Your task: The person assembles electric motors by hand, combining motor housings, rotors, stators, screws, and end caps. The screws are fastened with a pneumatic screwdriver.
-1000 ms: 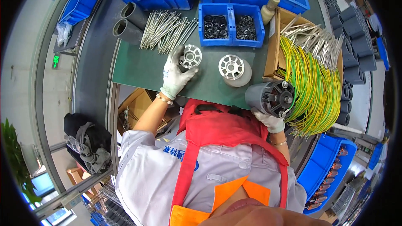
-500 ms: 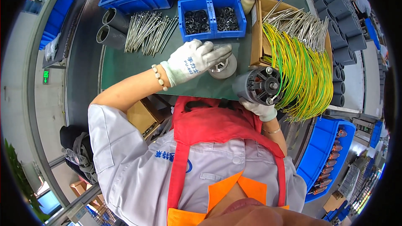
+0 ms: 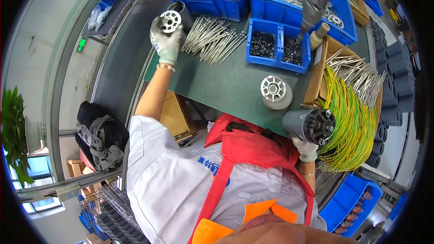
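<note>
At the far left of the bench, my left hand (image 3: 166, 43), in a white glove, has its fingers curled round a silver spoked end cap (image 3: 171, 21). The cap lies at a grey tube, mostly hidden behind the hand; whether it touches the tube I cannot tell. My right hand (image 3: 305, 148), gloved too, grips a grey cylindrical motor (image 3: 302, 123) from below at the front edge. Its dark open end, with bolt heads, faces right. Between the hands, another silver end cap (image 3: 273, 88) sits on a pale round block (image 3: 278, 103).
Loose long bolts (image 3: 214, 40) lie right of my left hand. Behind are a two-part blue bin (image 3: 278, 65) of small black parts and larger blue bins (image 3: 208, 2). A hanging tool (image 3: 314, 2) dangles above. Yellow-green wires (image 3: 346, 131) spill from a cardboard box (image 3: 312, 92) at right.
My left hand has moved from the pale block to the grey tubes at far left and now holds an end cap. My right hand still holds the motor. The whole view has shifted and tilted.
</note>
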The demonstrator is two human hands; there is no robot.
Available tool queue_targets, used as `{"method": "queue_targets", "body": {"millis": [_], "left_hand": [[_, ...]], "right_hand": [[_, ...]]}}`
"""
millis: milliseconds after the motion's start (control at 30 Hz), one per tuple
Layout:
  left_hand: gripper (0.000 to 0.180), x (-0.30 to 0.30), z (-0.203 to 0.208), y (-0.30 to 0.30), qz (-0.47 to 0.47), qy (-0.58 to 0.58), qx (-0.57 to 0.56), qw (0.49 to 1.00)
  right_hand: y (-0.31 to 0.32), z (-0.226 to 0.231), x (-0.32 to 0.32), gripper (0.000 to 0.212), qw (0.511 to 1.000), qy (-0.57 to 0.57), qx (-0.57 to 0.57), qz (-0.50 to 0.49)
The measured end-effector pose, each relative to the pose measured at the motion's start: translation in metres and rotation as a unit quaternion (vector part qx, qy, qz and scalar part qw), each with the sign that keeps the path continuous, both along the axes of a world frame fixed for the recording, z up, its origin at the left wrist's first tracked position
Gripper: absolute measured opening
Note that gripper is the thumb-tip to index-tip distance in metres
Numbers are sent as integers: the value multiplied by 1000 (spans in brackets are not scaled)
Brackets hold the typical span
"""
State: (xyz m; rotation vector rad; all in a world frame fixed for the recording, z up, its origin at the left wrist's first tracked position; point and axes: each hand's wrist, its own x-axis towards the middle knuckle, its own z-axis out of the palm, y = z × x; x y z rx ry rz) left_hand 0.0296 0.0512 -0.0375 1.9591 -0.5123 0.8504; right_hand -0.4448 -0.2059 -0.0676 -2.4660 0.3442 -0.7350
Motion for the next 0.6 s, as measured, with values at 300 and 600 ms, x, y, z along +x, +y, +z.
{"method": "queue_targets", "body": {"millis": [300, 600], "left_hand": [[77, 52, -9, 25, 71, 182, 53, 979], [86, 27, -14, 8, 73, 67, 33, 994]], "right_hand": [[0, -17, -1, 64, 968, -60, 240, -38], [-2, -10, -7, 60, 955, -19, 296, -15]]}}
